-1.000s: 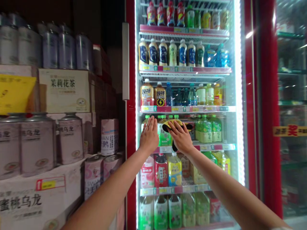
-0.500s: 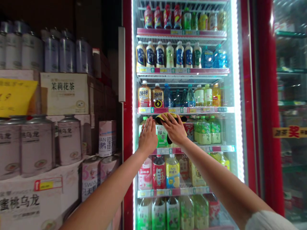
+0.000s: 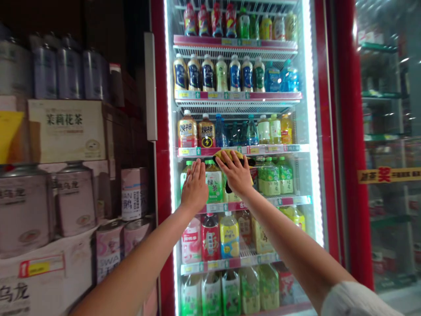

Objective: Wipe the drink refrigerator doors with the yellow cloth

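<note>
In the head view, my left hand [image 3: 194, 186] lies flat with fingers stretched upward against the glass door of a lit drinks cooler [image 3: 238, 151]. To its right, my right hand [image 3: 236, 173] presses a yellow and black cloth [image 3: 219, 154] to the same glass, its fingers spread over the fabric. Part of the cloth hangs below the palm. Behind the glass at hand height stand green tea bottles [image 3: 214, 184], partly hidden by my hands.
A white door handle [image 3: 150, 85] runs along the cooler's red left frame. At left are stacked cartons [image 3: 67, 127] and large cans [image 3: 74, 199]. Smaller cans [image 3: 134, 193] stand near the cooler. Another red-framed cooler [image 3: 388, 131] is at right.
The view has turned right, so the cooler and cartons sit further left. My right hand and the cloth have slid slightly right across the glass; my left hand stays about in place.
</note>
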A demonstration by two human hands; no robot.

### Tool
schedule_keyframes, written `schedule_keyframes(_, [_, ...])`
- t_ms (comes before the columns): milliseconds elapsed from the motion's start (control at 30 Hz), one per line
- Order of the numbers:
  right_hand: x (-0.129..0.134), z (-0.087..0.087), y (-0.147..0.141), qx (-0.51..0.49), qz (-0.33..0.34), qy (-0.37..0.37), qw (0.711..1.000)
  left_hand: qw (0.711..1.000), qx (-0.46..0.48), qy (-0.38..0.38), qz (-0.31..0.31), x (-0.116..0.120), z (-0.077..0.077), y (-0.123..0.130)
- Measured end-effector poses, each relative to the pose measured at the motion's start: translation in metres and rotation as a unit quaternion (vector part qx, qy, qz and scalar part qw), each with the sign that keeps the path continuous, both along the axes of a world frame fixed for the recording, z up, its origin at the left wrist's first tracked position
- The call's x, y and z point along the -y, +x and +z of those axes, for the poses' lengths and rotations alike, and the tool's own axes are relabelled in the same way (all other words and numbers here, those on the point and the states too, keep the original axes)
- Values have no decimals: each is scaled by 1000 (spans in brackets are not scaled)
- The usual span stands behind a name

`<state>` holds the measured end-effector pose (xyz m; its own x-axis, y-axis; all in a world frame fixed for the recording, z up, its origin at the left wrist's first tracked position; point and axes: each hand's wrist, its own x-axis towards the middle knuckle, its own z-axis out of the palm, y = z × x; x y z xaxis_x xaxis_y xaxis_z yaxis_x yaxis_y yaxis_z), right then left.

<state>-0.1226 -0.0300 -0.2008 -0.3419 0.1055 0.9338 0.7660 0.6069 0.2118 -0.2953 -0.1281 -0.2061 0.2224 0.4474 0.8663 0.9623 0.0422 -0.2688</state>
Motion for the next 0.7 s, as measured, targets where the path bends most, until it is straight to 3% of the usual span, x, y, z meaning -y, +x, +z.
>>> schedule_keyframes(67, [-11,14,14,-49,-11,-4,999,1000,-18,-4,-10,-3,1,7])
schedule_keyframes(100, [-16,12,23,-82,-19,-7,996,999,-29,-10,-16,-5,-1,10])
schedule_keyframes(167, [-23,-9,38,-160,-41,-18,986,998,-45,-22,-26,-6,-6,15])
schedule_keyframes(233, [-24,-43,45,-214,-63,-31,974,998,-49,-28,-32,-7,-12,18])
schedule_keyframes(333, [-18,-78,41,-158,-60,-21,985,998,-41,-29,-34,-10,-17,21])
schedule_keyframes(400, [-16,-74,40,-90,-48,-6,995,998,-36,-30,-36,-15,-16,28])
schedule_keyframes(500, [-28,-38,58,-51,-43,0,998,998,-43,-37,-42,-25,-13,44])
schedule_keyframes(567, [-40,-17,83,-87,-59,-11,994,997,-51,-42,-44,-31,-12,56])
schedule_keyframes(633, [-50,-15,108,-145,-81,-25,986,997,-49,-42,-42,-34,-13,65])
schedule_keyframes(700, [-53,-33,121,-184,-98,-36,977,998,-40,-35,-38,-36,-16,71])
